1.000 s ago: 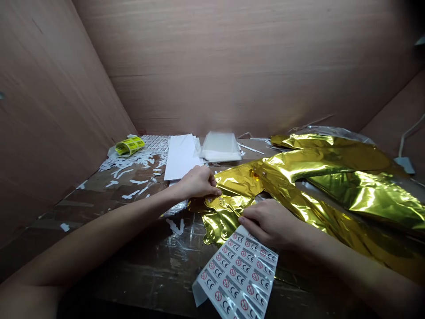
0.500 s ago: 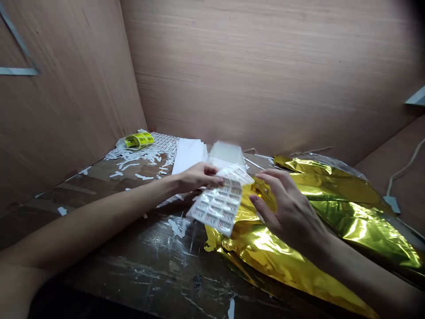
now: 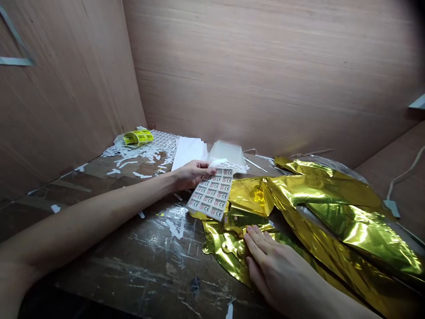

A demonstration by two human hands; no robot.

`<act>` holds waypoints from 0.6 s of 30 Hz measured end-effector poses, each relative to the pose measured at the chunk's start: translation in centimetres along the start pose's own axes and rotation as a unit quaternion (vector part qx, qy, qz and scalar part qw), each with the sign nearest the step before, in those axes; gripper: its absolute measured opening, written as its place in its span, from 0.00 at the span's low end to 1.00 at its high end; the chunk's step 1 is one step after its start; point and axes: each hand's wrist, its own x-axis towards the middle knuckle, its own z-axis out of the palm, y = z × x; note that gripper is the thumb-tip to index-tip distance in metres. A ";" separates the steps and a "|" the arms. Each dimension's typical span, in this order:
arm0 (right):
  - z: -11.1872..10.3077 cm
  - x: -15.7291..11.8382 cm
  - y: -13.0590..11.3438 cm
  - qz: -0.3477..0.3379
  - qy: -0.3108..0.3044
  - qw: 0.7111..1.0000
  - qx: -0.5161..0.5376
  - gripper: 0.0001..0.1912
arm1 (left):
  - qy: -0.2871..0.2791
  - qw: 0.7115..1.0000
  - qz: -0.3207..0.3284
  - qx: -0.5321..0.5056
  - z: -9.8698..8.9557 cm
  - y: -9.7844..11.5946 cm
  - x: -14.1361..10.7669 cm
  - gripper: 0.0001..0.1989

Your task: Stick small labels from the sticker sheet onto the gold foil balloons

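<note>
My left hand (image 3: 192, 174) pinches a sticker sheet (image 3: 212, 194) by its upper left edge. The sheet is white, with rows of small printed labels showing CE marks and red prohibition signs. It is tilted over the left end of the gold foil balloons (image 3: 312, 188). My right hand (image 3: 270, 261) lies flat on the gold foil near the front, fingers stretched out and close to one another. Its palm hides part of the foil beneath. The balloons lie deflated and layered, reaching to the right.
Behind the sheet lie white paper (image 3: 188, 151) and a translucent stack (image 3: 227, 153). A curled yellow label sheet (image 3: 138, 138) sits at the back left among white paper scraps (image 3: 133, 155). Wooden panels (image 3: 249, 75) enclose the table (image 3: 159, 270). A white cord (image 3: 405, 170) hangs at the right.
My right hand has come down and nearer, from above the foil onto it. The sticker sheet has shifted slightly left in my left hand, and the foil has folded differently.
</note>
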 end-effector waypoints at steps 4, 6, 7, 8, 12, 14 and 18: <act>0.9 -0.9 -0.8 -0.041 0.018 0.994 -0.096 0.26 | -0.008 1.000 -0.004 0.011 -0.2 0.0 -0.1 0.16; 0.5 -1.2 -1.2 -0.064 0.008 0.990 -0.123 0.27 | -0.012 1.000 -0.004 0.013 -0.1 -0.1 0.0 0.16; 0.2 -1.2 -1.2 -0.065 0.003 0.990 -0.124 0.26 | -0.012 1.000 -0.002 0.013 -0.1 -0.2 0.0 0.16; -0.2 -1.2 -1.1 -0.059 -0.001 0.992 -0.109 0.25 | -0.011 1.000 -0.001 0.014 -0.1 -0.2 0.0 0.16; -2.0 -0.3 0.7 0.051 -0.040 0.992 0.106 0.21 | -0.020 1.000 0.000 0.020 -0.3 -0.1 0.0 0.16; -2.7 0.4 2.0 0.131 -0.030 0.969 0.208 0.16 | -0.045 0.998 -0.001 0.037 -0.7 0.3 -0.2 0.16; -3.2 1.8 4.1 0.250 0.011 0.908 0.336 0.10 | -0.208 0.959 -0.105 0.162 -0.8 2.0 -1.4 0.19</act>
